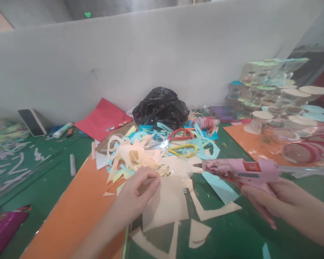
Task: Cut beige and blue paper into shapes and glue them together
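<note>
Left hand (139,189): reaches in from the lower left, wrist low, knuckles up, fingers bent downward. Fingertips rest at the upper left edge of a cream paper sheet (166,207); cannot tell whether they pinch it or only press on it.

Right hand (286,199): enters from the right, fingers wrapped round the handle of a pink glue gun (239,171). The gun is held roughly level above the surface (232,237), dark nozzle pointing left, near a clear plastic piece (178,167) just beyond the cream sheet. A translucent stick (299,170) protrudes from its rear.

Surface: green. Cut paper scraps (135,154) in cream, blue and yellow lie heaped beyond the left hand. Red-handled scissors (180,134) and a yellow handle (185,151) lie among them. An orange sheet (67,212) runs along the left; a light blue sheet (221,189) lies below the nozzle. Far left, a phone (32,122) leans upright; a magenta object (7,228), partly out of frame, lies nearer.

Back: black plastic bag (162,108) before a pale wall (118,61), red sheet (102,120) to its left. Right: stacked clear cups with paper discs (272,90), blurred. Room: green lit sign (88,14) above the wall, upper left.
</note>
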The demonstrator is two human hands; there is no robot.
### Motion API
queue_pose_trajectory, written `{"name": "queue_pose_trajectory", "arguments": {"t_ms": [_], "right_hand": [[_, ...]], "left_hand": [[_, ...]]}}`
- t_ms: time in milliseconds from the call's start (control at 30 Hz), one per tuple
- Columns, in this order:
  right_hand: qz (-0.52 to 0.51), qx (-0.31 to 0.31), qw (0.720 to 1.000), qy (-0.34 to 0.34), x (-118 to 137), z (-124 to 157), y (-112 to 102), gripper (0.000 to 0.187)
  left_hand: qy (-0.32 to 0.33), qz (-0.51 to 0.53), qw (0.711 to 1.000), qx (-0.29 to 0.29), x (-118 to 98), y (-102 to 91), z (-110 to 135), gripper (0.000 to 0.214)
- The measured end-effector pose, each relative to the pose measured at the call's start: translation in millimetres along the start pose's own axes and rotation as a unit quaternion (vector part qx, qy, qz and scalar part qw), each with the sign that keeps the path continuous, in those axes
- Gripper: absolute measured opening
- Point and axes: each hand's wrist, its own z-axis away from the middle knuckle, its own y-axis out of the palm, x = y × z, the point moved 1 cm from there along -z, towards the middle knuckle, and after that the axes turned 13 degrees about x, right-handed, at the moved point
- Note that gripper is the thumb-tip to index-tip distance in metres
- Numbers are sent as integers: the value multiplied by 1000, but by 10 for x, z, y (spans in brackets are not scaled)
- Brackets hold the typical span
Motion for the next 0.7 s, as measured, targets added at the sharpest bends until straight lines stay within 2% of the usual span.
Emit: {"name": "queue_pose_trajectory", "arguments": {"t_ms": [367,700], "right_hand": [[-3,7,1000,21,12,-2,-15,74],[-19,-14,999,-39,-26,5,-37,73]], "left_hand": [[-3,5,1000,3,-6,-1,5,23],[8,-2,1000,2,-3,-8,-1,24]]}}
